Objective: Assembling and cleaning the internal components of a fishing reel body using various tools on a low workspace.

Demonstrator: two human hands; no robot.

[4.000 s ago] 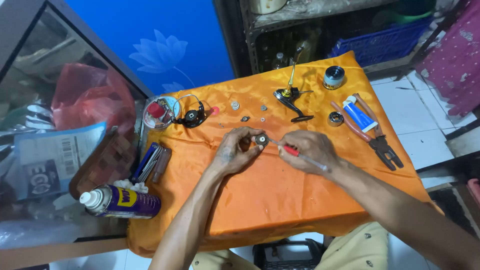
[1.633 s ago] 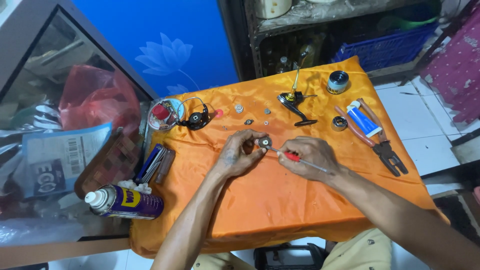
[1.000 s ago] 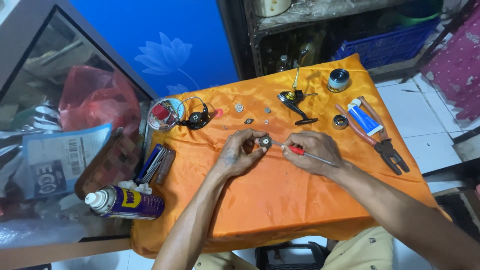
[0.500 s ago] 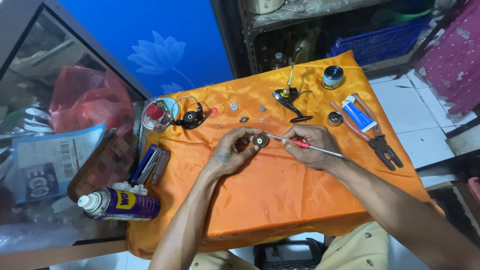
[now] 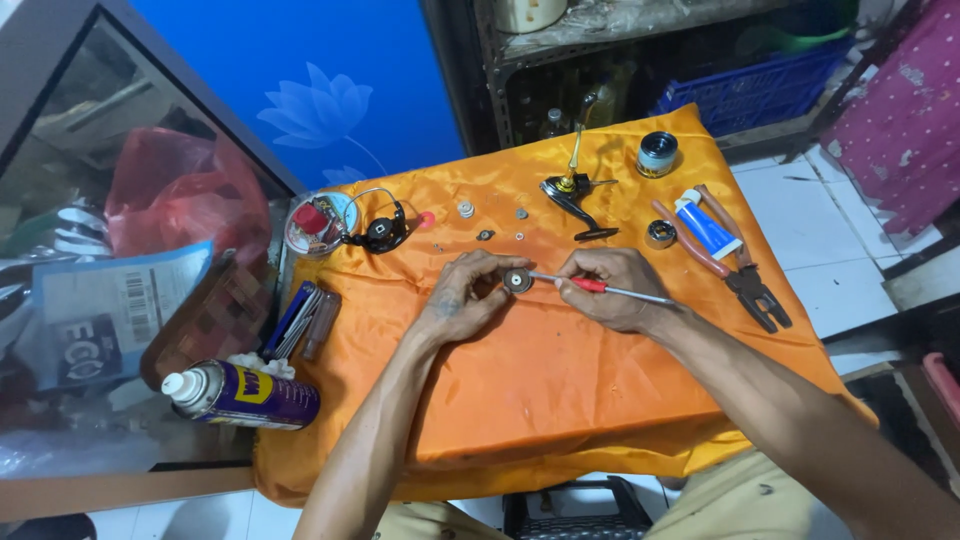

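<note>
Far left, off the cloth: purple spray can (image 5: 245, 394) lying on its side, white cap end pointing left. Just above-right of it, a blue-and-brown flat tool set (image 5: 303, 320) at the cloth edge.

Orange cloth (image 5: 560, 400) covers the table. Upper left on it: round clear dish (image 5: 315, 224) with a red part inside, black part with a wire bail (image 5: 381, 232) touching its right side. Small loose bits (image 5: 490, 222) scattered right of that.

Left hand (image 5: 466, 297) rests on the cloth, fingers curled in, pinching a small round dark metal part (image 5: 517, 281) at the fingertips. The part sits at the hand's right edge, between the two hands, flat face up toward the camera.

Screwdriver (image 5: 603, 289): red grip, thin metal shaft. Long axis near horizontal, slightly lower at the right. One end points left and meets the round part; the bare shaft sticks out past the right hand toward the right.

Right hand (image 5: 612, 290) closed around the screwdriver's red grip, knuckles up, just right of the round part. Hands close, not touching as far as I can tell.

Above the right hand: black reel body with gold stem (image 5: 574, 196), stem pointing up-away. Further right: small round tin (image 5: 657, 153), a ring part (image 5: 661, 234), a blue-white tube (image 5: 708, 226) lying across orange-handled pliers (image 5: 735, 270), whose jaws point lower right.
</note>
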